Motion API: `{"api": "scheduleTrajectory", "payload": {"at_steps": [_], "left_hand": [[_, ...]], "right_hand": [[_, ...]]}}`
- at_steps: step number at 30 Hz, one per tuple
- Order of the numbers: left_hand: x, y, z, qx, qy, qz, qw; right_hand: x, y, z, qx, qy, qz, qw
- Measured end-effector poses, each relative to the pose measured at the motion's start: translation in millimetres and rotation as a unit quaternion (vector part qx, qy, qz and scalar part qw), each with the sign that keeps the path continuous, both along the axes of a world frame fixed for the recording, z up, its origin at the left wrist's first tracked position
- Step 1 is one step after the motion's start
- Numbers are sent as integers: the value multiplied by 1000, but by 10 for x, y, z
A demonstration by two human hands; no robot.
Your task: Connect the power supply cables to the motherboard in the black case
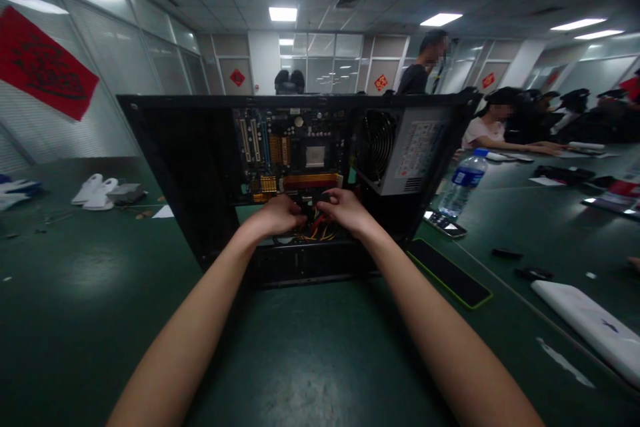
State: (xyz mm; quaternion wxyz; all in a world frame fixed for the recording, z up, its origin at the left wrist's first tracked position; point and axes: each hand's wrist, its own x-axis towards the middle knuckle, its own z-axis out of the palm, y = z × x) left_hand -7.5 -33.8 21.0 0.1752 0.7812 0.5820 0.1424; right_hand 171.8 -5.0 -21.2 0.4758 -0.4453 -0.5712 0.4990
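Observation:
An open black computer case point(295, 270) stands on the green table point(310, 353), its inside facing me. Within it are a motherboard point(315, 155) and, at the upper right, a silver power supply point(419, 153) with a round fan. Both my hands reach into the lower middle of the case, below the red and yellow memory slots point(313, 181). My left hand point(281, 215) has its fingers curled beside a bundle of coloured cables point(320, 230). My right hand point(346, 209) pinches at the top of that bundle. What either hand's fingertips hold is too small and dark to tell.
To the right are a water bottle point(464, 183), a phone point(445, 224), a black mat with green edging point(447, 272) and a white device point(590, 323). White objects point(100, 192) and a grey box point(126, 193) lie left. Several people sit or stand beyond.

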Motion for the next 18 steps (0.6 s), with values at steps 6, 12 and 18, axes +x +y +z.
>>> {"api": "scheduleTrajectory", "payload": {"at_steps": [6,12,18], "left_hand": [[81,117,-86,33,40,61,997],[221,209,-122,65,93,104,988],[291,156,-173,78,112,135,981]], "right_hand": [[1,2,23,-19,9,-9,1000],[-8,4,29,-23,-2,-7,1000],[-5,45,-20,-13,-12,6,1000]]}}
